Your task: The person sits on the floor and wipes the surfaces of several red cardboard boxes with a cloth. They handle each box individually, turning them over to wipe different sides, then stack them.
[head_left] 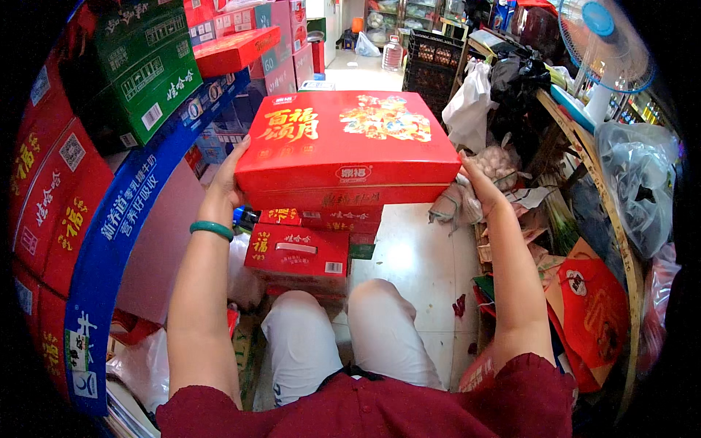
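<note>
Both hands grip a flat red gift box [347, 142] by its ends above the knees, left hand [228, 179] fingers spread along the left edge, right hand [478, 186] fingers hidden beneath, over stacked red cartons [296, 252] nearer the floor

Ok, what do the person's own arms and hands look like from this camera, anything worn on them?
Both hands are bare, no gloves. The left hand has a smooth green bangle around the wrist; the right hand shows no jewellery. Both forearms are uncovered up to short dark red sleeves at the bottom of the picture. No watch or rings can be seen.
</note>
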Demonstrator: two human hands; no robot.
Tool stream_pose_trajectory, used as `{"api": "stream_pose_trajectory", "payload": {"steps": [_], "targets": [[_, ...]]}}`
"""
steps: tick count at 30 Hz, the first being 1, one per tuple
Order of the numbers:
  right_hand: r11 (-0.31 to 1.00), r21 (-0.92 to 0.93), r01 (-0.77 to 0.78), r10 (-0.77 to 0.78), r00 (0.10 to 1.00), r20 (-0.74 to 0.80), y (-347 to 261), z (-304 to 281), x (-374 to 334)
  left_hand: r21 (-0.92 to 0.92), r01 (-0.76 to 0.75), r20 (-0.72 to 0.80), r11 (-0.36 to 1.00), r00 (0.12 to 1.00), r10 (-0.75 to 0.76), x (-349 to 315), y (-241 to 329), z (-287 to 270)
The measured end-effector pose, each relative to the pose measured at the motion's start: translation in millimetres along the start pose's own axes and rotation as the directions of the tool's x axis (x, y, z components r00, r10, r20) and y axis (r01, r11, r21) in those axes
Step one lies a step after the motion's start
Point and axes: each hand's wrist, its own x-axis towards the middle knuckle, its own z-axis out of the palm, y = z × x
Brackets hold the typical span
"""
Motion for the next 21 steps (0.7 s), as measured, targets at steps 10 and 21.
{"api": "stream_pose_trajectory", "payload": {"steps": [10,21], "targets": [[0.994,-0.111,0.011,-0.035,0.976,-0.214,1,11,-6,-0.057,-0.02,0.063,0.998,0.998,0.023,2,-7,11],[0.95,0.114,0.29,-0.255,0.934,-0.25,20,19,-92,0.199,-0.482,-0.08,0.854,0.86,0.504,-48,-53,19]]}}
